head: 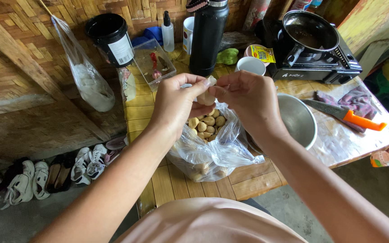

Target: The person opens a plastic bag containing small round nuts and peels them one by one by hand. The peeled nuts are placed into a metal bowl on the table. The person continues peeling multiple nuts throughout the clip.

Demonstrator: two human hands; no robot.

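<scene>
small pale beige round nut (206, 96) | pinched between both hands' fingertips | held above open clear plastic bag (212, 150) of same nuts

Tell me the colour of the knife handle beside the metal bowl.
Bright orange; the knife handle shows clearly in the head view.

both hands, left hand (174, 103) and right hand (248, 101), pinch a pale nut (206, 95) above an open plastic bag (212, 153).

bag (221, 155): clear glossy plastic | bowl (303, 123): smooth metal | table (253, 180): wood, seemingly matt
</scene>
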